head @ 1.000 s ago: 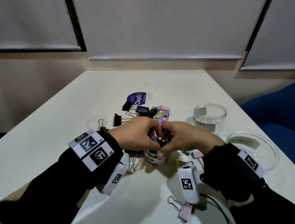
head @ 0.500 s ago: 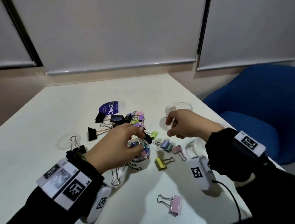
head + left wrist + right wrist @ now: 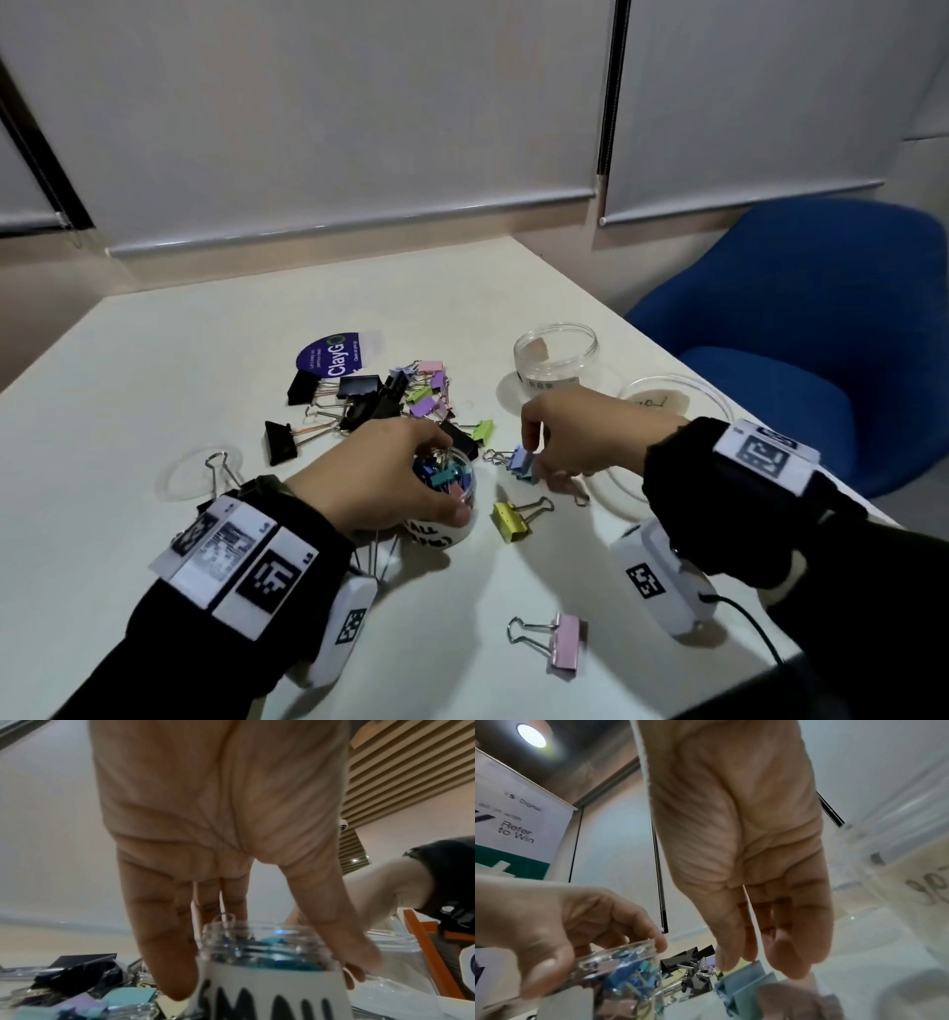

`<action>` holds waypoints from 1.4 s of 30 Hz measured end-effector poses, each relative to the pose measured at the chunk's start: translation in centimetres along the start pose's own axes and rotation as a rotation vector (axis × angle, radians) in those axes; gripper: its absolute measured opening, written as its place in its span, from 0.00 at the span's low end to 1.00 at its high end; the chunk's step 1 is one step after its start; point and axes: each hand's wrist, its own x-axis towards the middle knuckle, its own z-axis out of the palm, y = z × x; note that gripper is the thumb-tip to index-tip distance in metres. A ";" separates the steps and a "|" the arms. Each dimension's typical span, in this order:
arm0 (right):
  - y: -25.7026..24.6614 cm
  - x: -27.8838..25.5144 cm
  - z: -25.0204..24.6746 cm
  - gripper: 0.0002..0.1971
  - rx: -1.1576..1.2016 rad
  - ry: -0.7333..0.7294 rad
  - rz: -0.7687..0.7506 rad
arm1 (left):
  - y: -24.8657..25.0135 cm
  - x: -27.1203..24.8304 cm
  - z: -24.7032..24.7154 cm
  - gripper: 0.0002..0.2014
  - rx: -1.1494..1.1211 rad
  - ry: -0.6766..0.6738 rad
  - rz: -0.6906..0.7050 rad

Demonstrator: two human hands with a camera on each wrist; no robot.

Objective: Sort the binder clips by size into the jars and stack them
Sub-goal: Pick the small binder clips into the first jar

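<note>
My left hand [image 3: 454, 478] grips the small clear jar [image 3: 436, 534] from above; its label reads "SMALL" [image 3: 267, 983], and it is full of small coloured binder clips. Just to the right, my right hand [image 3: 539, 462] reaches down, and its fingertips [image 3: 790, 965] pinch a lilac-blue binder clip [image 3: 521, 460] lying on the table. A yellow clip [image 3: 508, 521] lies in front of it, and a pink clip [image 3: 565, 642] nearer me. A mixed pile of black and pastel clips [image 3: 390, 395] sits behind the jar.
An empty clear jar [image 3: 557, 360] stands at the back right, and a wider one [image 3: 672, 401] lies partly behind my right arm. A clear lid [image 3: 179, 478] with a big black clip is on the left, a purple lid [image 3: 331, 352] is behind the pile, and a blue chair [image 3: 796, 334] stands beyond the table's right edge.
My right hand left the small jar, swung right, then came down onto the lilac-blue clip. The left hand kept hold of the jar. The head view turned right.
</note>
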 end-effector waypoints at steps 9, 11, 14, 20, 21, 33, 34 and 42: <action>-3.2 5.2 -1.1 0.18 -0.096 0.179 -0.108 | -0.8 0.3 0.1 0.32 -0.154 -0.084 0.019; -4.3 6.7 -1.3 0.24 -0.086 0.199 -0.161 | -1.1 0.5 0.3 0.33 -0.181 -0.084 0.023; -5.1 8.1 -0.8 0.30 -0.139 0.128 -0.231 | -1.0 0.4 1.0 0.33 -0.162 -0.082 0.030; -4.2 9.9 0.0 0.18 -0.252 0.154 -0.142 | -0.4 0.7 1.2 0.30 -0.106 -0.074 0.036; -4.3 10.0 0.1 0.19 -0.253 0.170 -0.144 | -0.4 0.8 1.2 0.30 -0.105 -0.080 0.023; -6.1 11.3 1.1 0.22 -0.251 0.043 -0.377 | -0.8 -0.6 0.9 0.29 0.002 -0.031 -0.086; -6.0 11.3 0.9 0.15 -0.252 0.077 -0.362 | -0.9 -0.6 1.1 0.30 0.013 -0.033 -0.086; -6.3 10.4 0.7 0.15 -0.192 0.099 -0.337 | -1.0 -0.5 1.0 0.27 0.064 -0.023 -0.107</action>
